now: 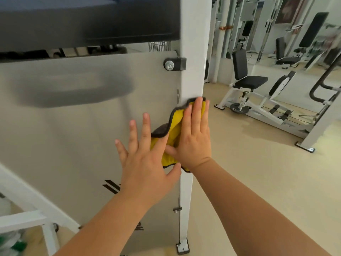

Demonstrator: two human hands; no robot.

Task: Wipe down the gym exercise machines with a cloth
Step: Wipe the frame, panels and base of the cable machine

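A yellow cloth with a dark grey edge lies flat against the white upright post of a gym machine. My right hand presses the cloth onto the post with straight fingers. My left hand rests flat on the machine's frosted grey panel, fingers spread, its thumb near the cloth's lower edge. Part of the cloth is hidden under my right hand.
A black bracket with a bolt joins panel and post. A dark padded part hangs above. To the right, on the beige floor, stands a white seated machine; more machines line the back. A white frame bar is low left.
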